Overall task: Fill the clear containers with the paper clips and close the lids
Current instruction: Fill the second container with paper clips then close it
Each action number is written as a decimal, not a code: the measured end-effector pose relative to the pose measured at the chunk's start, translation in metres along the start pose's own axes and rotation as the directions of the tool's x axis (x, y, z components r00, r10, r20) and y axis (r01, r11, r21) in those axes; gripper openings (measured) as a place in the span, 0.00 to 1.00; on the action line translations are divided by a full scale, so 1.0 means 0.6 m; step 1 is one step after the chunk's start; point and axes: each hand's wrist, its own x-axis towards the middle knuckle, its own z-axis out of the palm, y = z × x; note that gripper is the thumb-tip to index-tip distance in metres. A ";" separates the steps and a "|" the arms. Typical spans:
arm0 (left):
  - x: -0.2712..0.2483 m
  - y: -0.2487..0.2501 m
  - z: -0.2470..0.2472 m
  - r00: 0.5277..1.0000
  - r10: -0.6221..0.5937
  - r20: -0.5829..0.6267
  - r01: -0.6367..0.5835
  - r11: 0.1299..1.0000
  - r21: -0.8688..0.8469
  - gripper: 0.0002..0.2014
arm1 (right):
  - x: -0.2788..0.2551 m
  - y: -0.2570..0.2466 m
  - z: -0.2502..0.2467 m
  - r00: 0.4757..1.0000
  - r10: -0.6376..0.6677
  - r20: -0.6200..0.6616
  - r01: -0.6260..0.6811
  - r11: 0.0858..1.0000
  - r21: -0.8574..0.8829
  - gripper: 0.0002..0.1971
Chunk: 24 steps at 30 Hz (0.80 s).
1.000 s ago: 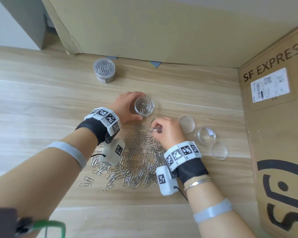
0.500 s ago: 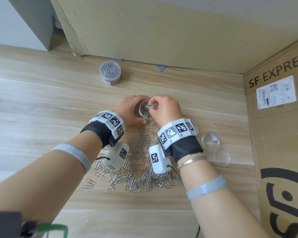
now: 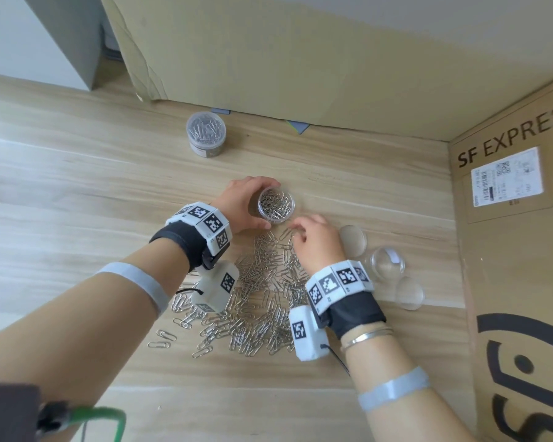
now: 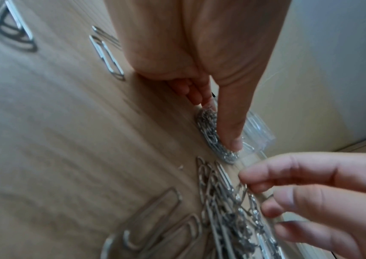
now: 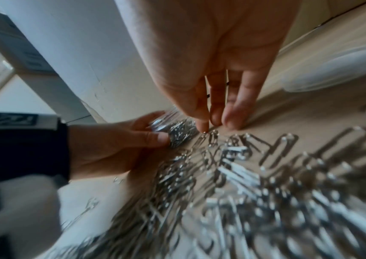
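While the left hand (image 3: pixel 246 204) curls thumb & fingers round the open clear container (image 3: pixel 276 204), that container stands upright on the wood table (image 3: pixel 77 193), part-full of silver paper clips, no lid on. Just near of it lies the loose paper clip pile (image 3: pixel 253 291), spread wide toward the near-left w/ a few strays. Right hand (image 3: pixel 316 244) sits over the pile's far-right end, fingers (image 5: pixel 230 121) bent down, tips touching clips & tabletop; whether they pinch a clip, can't tell. Container is just far-left of those fingertips, apart from them.

Far-left stands a lidded container (image 3: pixel 206 134) full of clips. Right of the right hand: an empty clear container (image 3: pixel 387 262) plus two loose lids (image 3: pixel 352 241), (image 3: pixel 409 293). Cardboard box (image 3: pixel 517 250) walls the right side; cardboard sheet (image 3: pixel 300 59) closes the far side. Open tabletop runs left & near.
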 end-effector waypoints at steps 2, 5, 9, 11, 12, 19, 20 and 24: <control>-0.001 0.003 -0.001 1.000 0.000 -0.006 0.000 1.000 -0.009 0.37 | -0.013 -0.004 0.012 1.000 -0.025 0.014 0.025 0.999 0.031 0.14; -0.003 0.004 -0.004 1.000 -0.006 -0.009 0.006 0.999 -0.043 0.37 | -0.028 -0.008 0.022 0.998 -0.051 0.039 0.048 0.997 0.062 0.16; -0.005 0.011 -0.011 0.996 -0.076 -0.049 0.072 0.994 -0.086 0.36 | -0.031 -0.005 0.025 0.997 -0.072 -0.029 0.073 0.996 0.051 0.21; -0.006 0.019 -0.014 0.994 -0.087 -0.059 0.081 0.992 -0.098 0.35 | -0.033 -0.009 0.028 0.995 -0.094 0.012 0.094 0.996 0.008 0.24; -0.006 0.022 -0.016 0.995 -0.087 -0.057 0.082 0.992 -0.096 0.35 | -0.036 -0.012 0.030 0.993 -0.111 0.040 0.112 0.994 -0.011 0.25; -0.013 0.015 -0.060 0.985 -0.139 -0.101 0.127 0.985 -0.117 0.36 | -0.035 -0.024 0.048 0.979 -0.203 0.014 0.202 0.977 0.065 0.21; -0.018 0.010 -0.067 0.982 -0.150 -0.113 0.138 0.985 -0.102 0.36 | -0.029 -0.030 0.050 0.976 -0.220 -0.005 0.220 0.973 0.064 0.22; -0.041 -0.011 -0.091 0.968 -0.189 -0.167 0.184 0.982 -0.046 0.36 | -0.002 -0.062 0.059 0.942 -0.333 0.032 0.334 0.942 -0.024 0.29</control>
